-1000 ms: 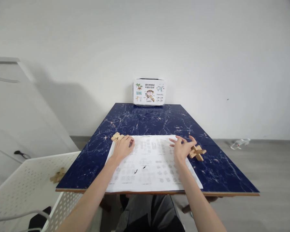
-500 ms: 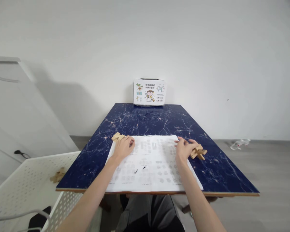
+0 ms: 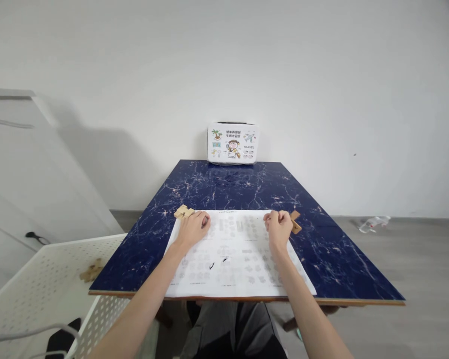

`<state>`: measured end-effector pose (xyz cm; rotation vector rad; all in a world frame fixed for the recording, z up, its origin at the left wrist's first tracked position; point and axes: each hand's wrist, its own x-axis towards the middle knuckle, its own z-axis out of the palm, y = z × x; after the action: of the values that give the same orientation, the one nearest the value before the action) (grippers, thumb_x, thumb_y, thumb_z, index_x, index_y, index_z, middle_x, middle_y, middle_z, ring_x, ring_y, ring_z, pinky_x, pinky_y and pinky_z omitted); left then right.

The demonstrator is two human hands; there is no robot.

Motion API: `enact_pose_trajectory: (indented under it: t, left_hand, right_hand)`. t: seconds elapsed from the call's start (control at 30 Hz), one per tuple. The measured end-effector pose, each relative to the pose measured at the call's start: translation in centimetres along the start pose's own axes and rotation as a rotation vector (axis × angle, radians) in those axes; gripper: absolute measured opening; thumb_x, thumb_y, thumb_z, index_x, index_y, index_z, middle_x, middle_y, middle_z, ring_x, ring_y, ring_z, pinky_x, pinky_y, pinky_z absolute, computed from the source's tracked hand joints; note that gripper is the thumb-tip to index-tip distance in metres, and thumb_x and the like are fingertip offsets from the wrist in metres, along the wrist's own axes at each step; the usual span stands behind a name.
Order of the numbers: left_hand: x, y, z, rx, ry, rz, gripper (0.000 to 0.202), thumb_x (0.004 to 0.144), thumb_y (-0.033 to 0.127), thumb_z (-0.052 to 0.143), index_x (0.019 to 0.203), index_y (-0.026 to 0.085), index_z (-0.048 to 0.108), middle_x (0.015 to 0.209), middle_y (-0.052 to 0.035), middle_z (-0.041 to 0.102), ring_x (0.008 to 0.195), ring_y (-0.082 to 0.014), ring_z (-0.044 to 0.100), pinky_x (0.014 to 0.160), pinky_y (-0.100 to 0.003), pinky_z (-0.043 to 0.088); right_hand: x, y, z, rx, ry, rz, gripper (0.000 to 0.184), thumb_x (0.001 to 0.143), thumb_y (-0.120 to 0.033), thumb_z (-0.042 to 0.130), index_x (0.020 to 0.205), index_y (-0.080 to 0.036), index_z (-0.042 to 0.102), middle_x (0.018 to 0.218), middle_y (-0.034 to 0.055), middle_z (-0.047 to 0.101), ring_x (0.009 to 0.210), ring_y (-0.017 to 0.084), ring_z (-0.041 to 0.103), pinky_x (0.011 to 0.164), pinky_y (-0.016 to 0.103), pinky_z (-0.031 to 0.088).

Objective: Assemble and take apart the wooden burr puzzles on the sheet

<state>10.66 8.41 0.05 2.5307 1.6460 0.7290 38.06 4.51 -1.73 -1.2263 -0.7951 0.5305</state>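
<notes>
Blocks (image 3: 296, 228) lie against right hand (image 3: 279, 228), grip not tellable; other blocks (image 3: 183, 211) beyond left hand (image 3: 193, 227), grip likewise; both appear partly joined; remainder undetermined.

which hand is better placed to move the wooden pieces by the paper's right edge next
Probably the right hand: it is directly beside those wooden pieces, while the left hand is over by the far left corner of the paper.

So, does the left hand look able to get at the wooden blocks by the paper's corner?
Probably yes: the left hand lies right by the wooden blocks, with nothing visible between them.
</notes>
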Motion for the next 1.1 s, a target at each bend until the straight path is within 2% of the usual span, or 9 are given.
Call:
enact_pose_trajectory:
  t: [0.1,0.2,0.37,0.53,0.63,0.83,0.97,1.07,1.1]
  left_hand:
    - [0.0,-0.1,0.1,-0.017,0.007,0.007,0.014,0.092,0.021,0.052,0.086,0.022,0.065,0.077,-0.0021,0.067,0.072,-0.0197,0.060,0.064,-0.030,0.036]
    - [0.0,-0.1,0.1,-0.039,0.009,0.011,0.014,0.092,0.020,0.053,0.086,0.021,0.065,0.076,-0.0023,0.067,0.072,-0.0202,0.061,0.065,-0.030,0.037]
    - [-0.4,1.0,-0.2,-0.101,-0.005,0.055,0.012,0.094,0.027,0.055,0.096,0.022,0.066,0.092,-0.0025,0.071,0.078,-0.0191,0.065,0.069,-0.030,0.042]
    - [-1.2,2.8,-0.5,-0.292,-0.121,0.173,0.041,0.087,0.045,0.070,0.122,0.027,0.061,0.106,-0.0007,0.070,0.071,-0.0158,0.062,0.066,-0.029,0.045]
    - [-1.3,3.5,-0.4,-0.387,-0.167,0.222,0.044,0.087,0.049,0.071,0.124,0.027,0.061,0.111,-0.0012,0.071,0.076,-0.0165,0.064,0.071,-0.029,0.048]
    - [-1.3,4.1,-0.4,-0.471,-0.219,0.169,0.026,0.098,0.046,0.058,0.109,0.025,0.068,0.079,0.0020,0.071,0.066,-0.0157,0.062,0.063,-0.028,0.044]
    - [-1.1,4.2,-0.3,-0.524,-0.199,0.144,0.025,0.098,0.043,0.057,0.103,0.023,0.070,0.079,0.0010,0.073,0.062,-0.0142,0.061,0.059,-0.026,0.043]
    - [-1.1,4.0,0.0,-0.520,-0.132,0.104,0.027,0.099,0.044,0.056,0.100,0.022,0.070,0.077,0.0007,0.073,0.058,-0.0135,0.060,0.056,-0.025,0.042]
    - [-1.1,4.0,0.1,-0.507,-0.100,0.091,0.028,0.099,0.045,0.055,0.099,0.022,0.071,0.076,0.0008,0.073,0.057,-0.0132,0.059,0.056,-0.025,0.042]
  right_hand:
    - [-0.7,-0.9,0.3,0.139,-0.141,0.072,0.040,0.089,-0.046,0.057,0.069,-0.027,0.028,0.050,-0.0076,0.045,0.041,0.009,0.043,0.039,0.020,0.027]
    - [-1.4,-1.6,0.4,0.242,-0.345,0.151,0.044,0.089,-0.048,0.056,0.059,-0.026,0.031,0.041,-0.0068,0.040,0.035,0.008,0.028,0.036,0.023,0.018]
    - [-2.1,-2.1,0.6,0.342,-0.719,0.284,0.056,0.092,-0.047,0.050,0.044,-0.026,0.033,0.033,-0.0055,0.027,0.033,0.007,0.019,0.037,0.025,0.016]
    - [-2.4,-1.6,1.2,0.419,-0.976,0.401,0.060,0.092,-0.055,0.049,0.044,-0.028,0.024,0.029,-0.0065,0.021,0.029,0.007,0.014,0.035,0.026,0.010]
    - [-2.7,-1.3,1.4,0.414,-1.039,0.436,0.058,0.089,-0.059,0.051,0.046,-0.028,0.026,0.028,-0.0081,0.020,0.027,0.006,0.012,0.033,0.025,0.010]
    - [-3.3,-1.7,1.6,0.362,-1.134,0.452,0.052,0.091,-0.057,0.055,0.053,-0.022,0.047,0.031,-0.0080,0.029,0.029,0.006,0.017,0.034,0.024,0.014]
    - [-3.5,-2.3,1.7,0.357,-1.086,0.409,0.045,0.094,-0.052,0.058,0.061,-0.022,0.049,0.037,-0.0080,0.037,0.034,0.006,0.022,0.037,0.022,0.017]
    - [-3.6,-2.4,1.9,0.286,-0.972,0.320,0.027,0.091,-0.048,0.065,0.088,-0.023,0.059,0.050,-0.0083,0.052,0.034,0.006,0.028,0.036,0.021,0.017]
    - [-3.7,-2.2,2.1,0.245,-0.928,0.280,0.027,0.090,-0.049,0.067,0.098,-0.024,0.060,0.055,-0.0077,0.057,0.035,0.007,0.032,0.036,0.021,0.019]
